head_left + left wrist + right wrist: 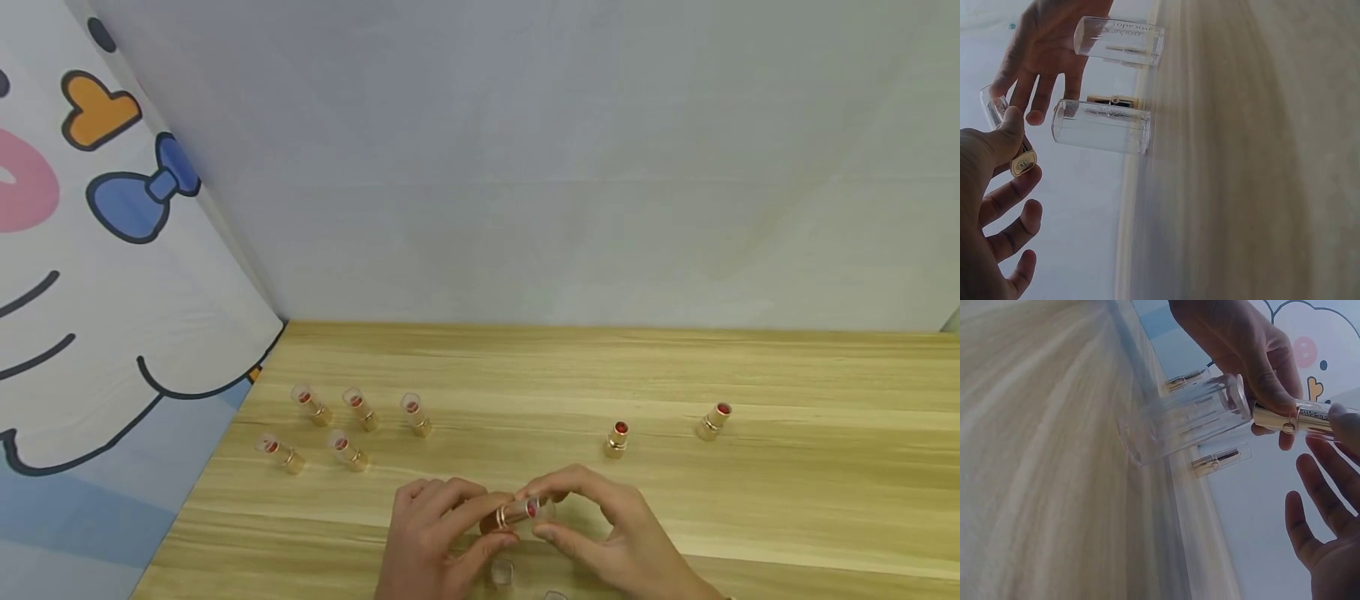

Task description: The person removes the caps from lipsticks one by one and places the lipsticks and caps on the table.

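Observation:
Above the near part of the wooden table, my left hand (442,537) pinches the gold base of a lipstick (513,514) between thumb and fingers. The lipstick lies nearly level, its red tip toward the right. Thumb and forefinger of my right hand (611,533) pinch the clear lipstick cap (547,510), which surrounds the red tip. The other right fingers spread loose in the right wrist view. Below the hands, one loose clear cap (502,572) stands on the table, and a second clear cap (556,596) is cut off by the frame's lower edge.
Several lipsticks with clear caps, one of them the front-left lipstick (292,462), stand upright on the table's left side. To the right stand two uncapped lipsticks, one nearer (617,440) and one farther right (713,422). A pale curtain (562,167) hangs behind the table.

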Demonstrator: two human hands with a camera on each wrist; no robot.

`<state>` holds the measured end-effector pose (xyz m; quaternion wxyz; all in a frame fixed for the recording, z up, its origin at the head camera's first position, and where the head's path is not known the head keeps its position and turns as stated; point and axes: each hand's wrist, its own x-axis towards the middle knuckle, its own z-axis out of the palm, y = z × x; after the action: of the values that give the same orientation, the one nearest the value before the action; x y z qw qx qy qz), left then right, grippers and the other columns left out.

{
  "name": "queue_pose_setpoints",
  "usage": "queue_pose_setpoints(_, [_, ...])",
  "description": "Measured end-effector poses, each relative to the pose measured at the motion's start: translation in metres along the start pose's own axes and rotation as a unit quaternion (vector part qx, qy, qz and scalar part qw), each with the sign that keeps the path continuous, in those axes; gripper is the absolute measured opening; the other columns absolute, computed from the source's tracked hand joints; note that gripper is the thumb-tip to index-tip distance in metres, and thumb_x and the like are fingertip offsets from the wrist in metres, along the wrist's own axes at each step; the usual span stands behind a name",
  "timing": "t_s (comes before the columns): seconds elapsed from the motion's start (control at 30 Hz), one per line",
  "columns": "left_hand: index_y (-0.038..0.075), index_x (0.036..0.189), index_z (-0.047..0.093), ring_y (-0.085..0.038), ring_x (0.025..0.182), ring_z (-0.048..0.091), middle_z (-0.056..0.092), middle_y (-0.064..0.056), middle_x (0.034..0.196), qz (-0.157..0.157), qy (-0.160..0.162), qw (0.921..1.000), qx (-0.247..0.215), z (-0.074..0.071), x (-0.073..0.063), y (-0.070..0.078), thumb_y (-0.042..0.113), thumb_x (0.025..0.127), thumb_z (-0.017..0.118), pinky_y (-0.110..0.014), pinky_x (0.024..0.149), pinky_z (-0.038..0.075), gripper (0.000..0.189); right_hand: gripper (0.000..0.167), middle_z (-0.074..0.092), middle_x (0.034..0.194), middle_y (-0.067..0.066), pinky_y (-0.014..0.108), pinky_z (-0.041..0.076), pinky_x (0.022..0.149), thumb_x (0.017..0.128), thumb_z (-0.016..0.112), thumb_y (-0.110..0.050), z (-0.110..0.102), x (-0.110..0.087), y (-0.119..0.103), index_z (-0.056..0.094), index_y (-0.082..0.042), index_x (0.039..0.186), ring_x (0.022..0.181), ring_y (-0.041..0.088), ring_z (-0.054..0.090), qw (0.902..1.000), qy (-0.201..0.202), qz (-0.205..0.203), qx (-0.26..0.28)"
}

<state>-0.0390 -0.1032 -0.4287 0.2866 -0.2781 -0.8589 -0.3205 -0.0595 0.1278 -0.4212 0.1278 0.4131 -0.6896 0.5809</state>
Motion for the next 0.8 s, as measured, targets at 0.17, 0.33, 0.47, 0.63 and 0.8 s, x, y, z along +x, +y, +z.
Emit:
queue_pose_setpoints(0.17, [0.028,0.109,0.08,-0.002,0.08,0.062,0.07,0.015,0.092,0.006,0.009,0.9999,0.001,-0.001,-0.001,-0.005,0.043,0.081,0.084,-0.038,0.083,0.044,0.031,0.045,0.074,0.117,0.006,0.025,0.055,0.097,0.085,0.075,0.014,-0.005,0.0,-0.005,0.065,-0.004,0.125,0.107,0.012,0.07,0.9988,0.008,0.04,0.025])
queue_pose_setpoints(0.33, [0.03,0.111,0.08,-0.004,0.084,0.064,0.071,0.015,0.097,-0.007,0.009,0.9999,0.01,-0.005,-0.002,-0.01,0.046,0.084,0.081,-0.039,0.085,0.044,0.031,0.045,0.075,0.113,0.008,0.022,0.052,0.103,0.083,0.078,0.014,-0.012,0.004,-0.007,0.065,-0.002,0.123,0.109,0.014,0.071,0.9995,0.02,0.019,0.012])
queue_pose_setpoints(0.47, [0.03,0.112,0.079,-0.006,0.09,0.068,0.074,0.013,0.102,-0.008,0.006,0.9999,0.005,-0.007,0.0,-0.011,0.04,0.079,0.087,-0.043,0.087,0.046,0.036,0.043,0.075,0.112,0.009,0.022,0.052,0.103,0.084,0.078,0.013,-0.014,0.005,-0.007,0.065,0.0,0.122,0.108,0.015,0.071,0.9997,0.019,0.003,0.014])
queue_pose_setpoints(0.63, [0.029,0.113,0.079,-0.011,0.102,0.073,0.078,0.011,0.112,-0.025,0.001,0.9996,-0.012,-0.008,0.0,-0.011,0.041,0.081,0.085,-0.068,0.091,0.05,0.034,0.044,0.075,0.112,0.009,0.021,0.051,0.104,0.083,0.076,0.016,-0.015,0.004,-0.006,0.065,-0.001,0.122,0.108,0.015,0.071,0.9996,0.02,0.014,0.014])
queue_pose_setpoints(0.8, [0.028,0.11,0.08,-0.019,0.104,0.074,0.079,0.011,0.111,-0.034,-0.008,0.9989,-0.032,-0.008,-0.003,-0.013,0.04,0.083,0.083,-0.08,0.088,0.046,0.03,0.045,0.075,0.113,0.009,0.021,0.051,0.104,0.083,0.076,0.016,-0.016,0.003,-0.005,0.065,-0.001,0.122,0.107,0.015,0.071,0.9996,0.024,0.015,0.009])
